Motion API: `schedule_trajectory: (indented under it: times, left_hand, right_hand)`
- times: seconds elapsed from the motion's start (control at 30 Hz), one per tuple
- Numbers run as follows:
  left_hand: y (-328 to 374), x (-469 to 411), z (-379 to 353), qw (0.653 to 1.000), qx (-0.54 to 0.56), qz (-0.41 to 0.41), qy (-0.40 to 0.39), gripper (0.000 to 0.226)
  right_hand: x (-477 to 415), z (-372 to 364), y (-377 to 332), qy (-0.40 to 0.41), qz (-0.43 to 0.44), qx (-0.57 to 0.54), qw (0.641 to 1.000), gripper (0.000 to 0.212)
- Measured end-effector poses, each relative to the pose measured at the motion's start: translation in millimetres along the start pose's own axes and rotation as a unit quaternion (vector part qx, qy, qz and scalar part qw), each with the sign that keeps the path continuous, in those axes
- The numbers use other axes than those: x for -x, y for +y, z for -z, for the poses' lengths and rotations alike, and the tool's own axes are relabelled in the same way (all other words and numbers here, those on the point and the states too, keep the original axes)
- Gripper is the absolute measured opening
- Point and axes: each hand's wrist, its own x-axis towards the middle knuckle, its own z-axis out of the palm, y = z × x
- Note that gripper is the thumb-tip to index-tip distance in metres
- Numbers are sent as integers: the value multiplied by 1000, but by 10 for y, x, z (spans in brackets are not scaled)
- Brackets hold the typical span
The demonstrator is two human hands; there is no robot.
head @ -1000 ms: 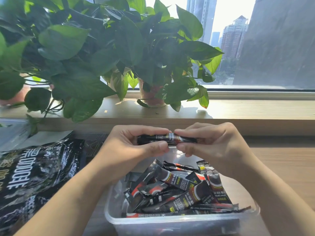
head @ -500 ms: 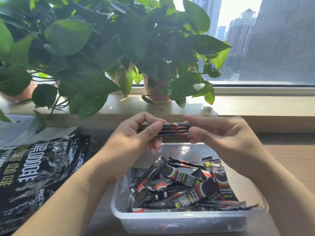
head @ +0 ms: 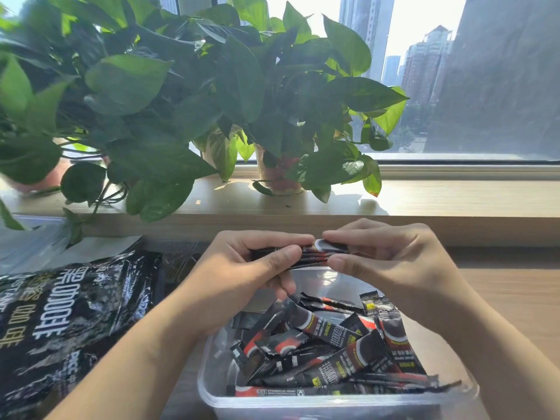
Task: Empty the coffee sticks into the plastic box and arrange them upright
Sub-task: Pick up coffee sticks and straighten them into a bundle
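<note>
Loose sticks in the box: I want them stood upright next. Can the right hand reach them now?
Probably yes, once freed: the right hand pinches a bundle with the left hand, but the open box lies just below, sticks uncovered.

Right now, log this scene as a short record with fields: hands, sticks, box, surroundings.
left hand: pinches the left end of the held sticks
right hand: pinches their right end
held sticks: small bundle, level, above the box's far edge
plastic box: clear, on the wooden table
loose sticks: jumbled heap lying flat in the box, none upright
coffee bag: black, flat, left of the box
potted plants: on the windowsill behind
</note>
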Motion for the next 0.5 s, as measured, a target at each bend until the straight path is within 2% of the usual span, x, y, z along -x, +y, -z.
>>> schedule_trajectory:
  times: [0.23, 0.37, 0.5]
  left_hand:
    - [27, 2, -22, 997, 31, -32, 61, 31]
    - [38, -14, -51, 992, 69, -30, 97, 24]
    - [38, -23, -72, 991, 74, -26, 105, 20]
  right_hand:
    - [-39, 27, -19, 51, -39, -35, 997, 21]
    - [-35, 27, -59, 53, -86, -50, 994, 21]
    - [-28, 26, -77, 67, -84, -48, 993, 19]
